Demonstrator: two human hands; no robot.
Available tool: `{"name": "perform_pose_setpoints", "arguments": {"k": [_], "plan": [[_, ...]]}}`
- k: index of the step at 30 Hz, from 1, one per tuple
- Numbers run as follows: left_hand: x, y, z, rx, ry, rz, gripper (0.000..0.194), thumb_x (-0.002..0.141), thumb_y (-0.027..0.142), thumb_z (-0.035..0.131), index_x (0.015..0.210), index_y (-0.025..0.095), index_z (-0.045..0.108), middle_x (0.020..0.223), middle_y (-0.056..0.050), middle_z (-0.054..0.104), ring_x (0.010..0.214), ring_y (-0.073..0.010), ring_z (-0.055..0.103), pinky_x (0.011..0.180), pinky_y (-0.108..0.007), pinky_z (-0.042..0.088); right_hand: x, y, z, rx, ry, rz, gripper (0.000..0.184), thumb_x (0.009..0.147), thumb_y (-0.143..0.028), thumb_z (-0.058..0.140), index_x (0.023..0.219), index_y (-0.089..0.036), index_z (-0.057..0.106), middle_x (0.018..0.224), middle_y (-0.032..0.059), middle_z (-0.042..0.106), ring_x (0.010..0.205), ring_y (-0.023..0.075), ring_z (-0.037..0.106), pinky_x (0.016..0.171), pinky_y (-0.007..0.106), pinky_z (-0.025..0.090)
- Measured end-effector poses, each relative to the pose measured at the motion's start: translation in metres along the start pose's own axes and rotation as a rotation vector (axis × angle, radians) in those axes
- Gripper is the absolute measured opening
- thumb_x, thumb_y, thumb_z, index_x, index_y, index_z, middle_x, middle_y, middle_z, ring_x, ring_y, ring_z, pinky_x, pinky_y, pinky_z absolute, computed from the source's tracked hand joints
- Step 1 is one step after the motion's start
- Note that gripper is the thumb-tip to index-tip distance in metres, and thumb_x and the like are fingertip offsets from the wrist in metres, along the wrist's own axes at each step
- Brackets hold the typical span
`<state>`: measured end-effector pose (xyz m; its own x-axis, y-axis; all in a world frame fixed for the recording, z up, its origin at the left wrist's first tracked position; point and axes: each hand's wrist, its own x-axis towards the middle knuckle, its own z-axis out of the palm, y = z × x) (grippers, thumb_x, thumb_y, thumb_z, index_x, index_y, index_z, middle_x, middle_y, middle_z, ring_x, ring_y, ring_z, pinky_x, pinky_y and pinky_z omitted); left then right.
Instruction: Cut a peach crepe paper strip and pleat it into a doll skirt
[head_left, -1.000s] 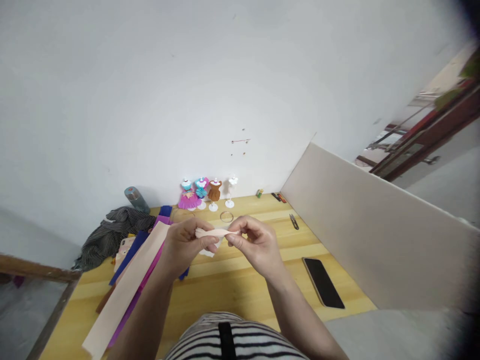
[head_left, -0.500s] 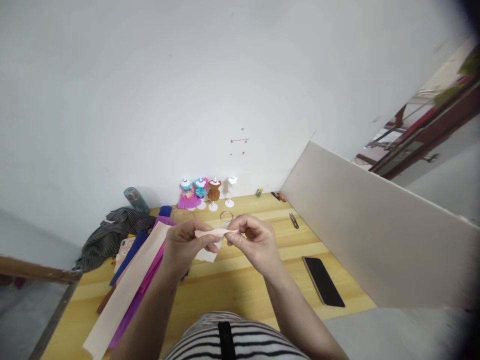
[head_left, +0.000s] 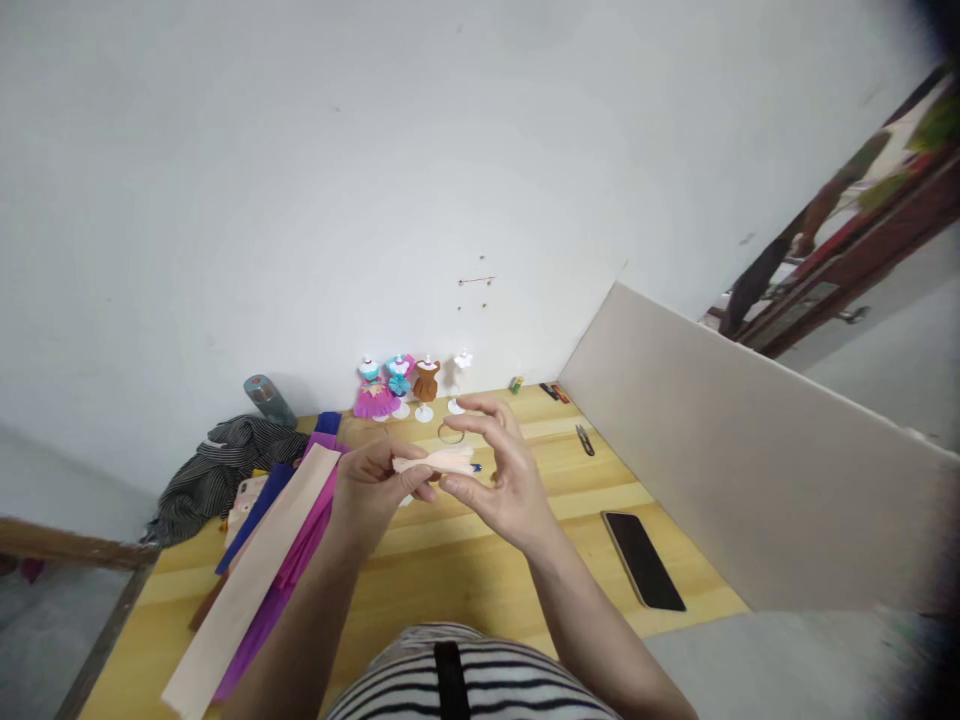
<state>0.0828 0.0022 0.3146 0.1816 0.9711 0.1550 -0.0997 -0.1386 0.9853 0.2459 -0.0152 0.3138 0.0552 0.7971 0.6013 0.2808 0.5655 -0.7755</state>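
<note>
A gathered piece of pale peach crepe paper (head_left: 448, 460) is pinched at its left part by the thumb and fingers of my left hand (head_left: 373, 490). Its right end fans out in ruffles. At the right of it, my right hand (head_left: 504, 475) is open, thumb and fingers apart around the ruffled end, with no clear grip on it. A small dark blue thing (head_left: 477, 468) shows just past that end; I cannot make out what it is. Beyond the hands, a thin ring (head_left: 451, 433) lies on the wooden table (head_left: 450, 590).
Small dress forms stand along the wall, one in a brown dress (head_left: 427, 382), one bare white (head_left: 461, 372). Peach, blue and purple strips (head_left: 255, 580) lie left, near striped cloth (head_left: 225, 465) and a bottle (head_left: 268, 400). Right are a phone (head_left: 643, 560), thread snips (head_left: 585, 440) and a partition (head_left: 735, 450).
My right hand has let go of the crepe paper's right end and spread its fingers. The ruffled end now shows. Part of a person has appeared in the opening at the far right.
</note>
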Motion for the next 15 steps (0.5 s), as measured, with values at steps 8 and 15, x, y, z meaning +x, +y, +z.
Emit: {"name": "perform_pose_setpoints", "arguments": {"k": [8, 15], "plan": [[0.0019, 0.0008, 0.0021, -0.068, -0.109, -0.046, 0.014, 0.068, 0.026, 0.075, 0.069, 0.015, 0.066, 0.050, 0.000, 0.068, 0.044, -0.0125, 0.062, 0.049, -0.022, 0.052, 0.0026, 0.0027, 0.0044, 0.113, -0.005, -0.015, 0.013, 0.076, -0.033, 0.070, 0.068, -0.023, 0.067, 0.120, 0.0087, 0.062, 0.128, 0.0297, 0.043, 0.104, 0.051, 0.034], [0.0024, -0.0041, 0.0009, -0.107, -0.118, -0.063, 0.014, 0.069, 0.027, 0.074, 0.070, 0.016, 0.066, 0.050, 0.000, 0.068, 0.043, -0.0123, 0.062, 0.047, -0.021, 0.050, 0.0000, 0.0034, 0.0053, 0.159, -0.038, -0.055, 0.007, 0.078, -0.027, 0.069, 0.082, -0.023, 0.066, 0.120, 0.0092, 0.061, 0.124, 0.0279, 0.048, 0.102, 0.049, 0.038]]}}
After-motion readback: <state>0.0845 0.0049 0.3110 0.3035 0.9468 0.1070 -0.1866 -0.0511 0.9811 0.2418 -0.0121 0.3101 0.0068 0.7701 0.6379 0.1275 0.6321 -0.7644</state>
